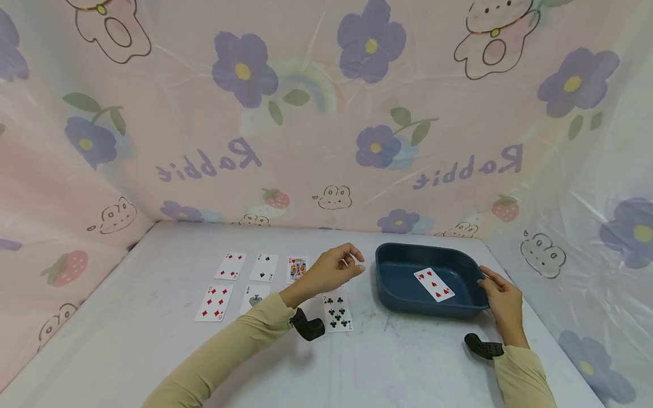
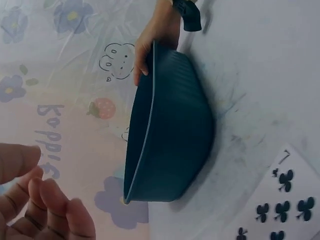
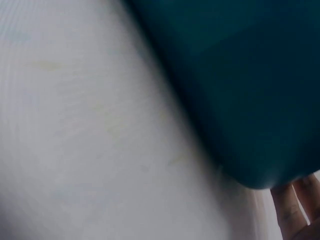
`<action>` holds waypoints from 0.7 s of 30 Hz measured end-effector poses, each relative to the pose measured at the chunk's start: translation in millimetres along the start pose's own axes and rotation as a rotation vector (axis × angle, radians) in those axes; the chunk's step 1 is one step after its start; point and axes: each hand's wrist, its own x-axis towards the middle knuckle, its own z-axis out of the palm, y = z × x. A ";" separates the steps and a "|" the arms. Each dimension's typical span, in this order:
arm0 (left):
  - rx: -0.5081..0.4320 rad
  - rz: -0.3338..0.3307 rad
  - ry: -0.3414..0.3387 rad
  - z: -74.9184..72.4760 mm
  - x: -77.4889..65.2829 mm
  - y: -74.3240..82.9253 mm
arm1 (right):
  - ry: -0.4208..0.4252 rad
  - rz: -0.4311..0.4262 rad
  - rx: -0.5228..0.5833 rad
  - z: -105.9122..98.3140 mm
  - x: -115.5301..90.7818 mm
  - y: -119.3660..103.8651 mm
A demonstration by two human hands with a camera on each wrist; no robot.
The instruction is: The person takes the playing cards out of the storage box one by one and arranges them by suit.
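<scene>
A dark blue plastic basin [image 1: 408,306] stands on the table with a red heart card [image 1: 433,284] lying inside. My right hand [image 1: 504,297] grips the basin's right end, fingers at the rim; in the right wrist view its fingers [image 3: 289,210] touch the basin's edge. Left of the basin, my left hand [image 1: 331,267] hovers with loosely bent fingers and nothing between them. Under and beside the left arm lie face-up playing cards, among them a seven of clubs [image 1: 338,314], a king [image 1: 297,268] and an ace of spades [image 1: 254,296], partly covered by the arm.
Further left lie a four of diamonds [image 1: 230,266], a two of spades [image 1: 264,267] and a six of diamonds [image 1: 214,304]. A printed curtain [image 1: 306,136] surrounds the white table [image 1: 398,368] at the back and sides.
</scene>
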 end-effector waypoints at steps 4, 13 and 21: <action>0.090 0.077 -0.032 3.2 12.6 6.7 | 0.001 -0.001 -0.002 0.2 0.9 -0.2; 0.222 0.247 -0.111 14.8 41.5 17.5 | 0.011 -0.023 0.025 -0.1 0.6 -0.6; 0.446 0.351 -0.159 25.8 62.2 21.8 | 0.018 -0.009 0.021 1.4 -0.1 -1.7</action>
